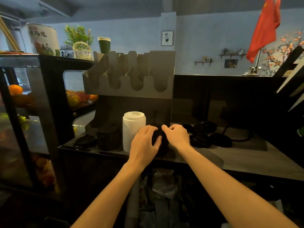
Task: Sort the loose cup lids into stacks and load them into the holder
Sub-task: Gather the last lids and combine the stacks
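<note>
Table (246, 155), dark, runs across the view. Glass display case (24, 112) at left, oranges and other fruit on its shelves. Metal holder (128, 89) raised at the table's back: four channels side by side, U-cut fronts toward the camera, bare metal showing in each. White lid stack (133, 130) stands upright below it, long axis vertical, top lid facing up. Just right of it is the black lid stack (163, 147), also upright on the table. Left hand (144, 142) wraps its left side, thumb across the front. Right hand (176, 134) pinches at its top edge, fingers curled. Shorter black stack (108, 139) stands left of the white one. Single black lid (84, 142) lies flat at far left. Loose black lids (199, 140) lie flat, overlapping, to the right.
</note>
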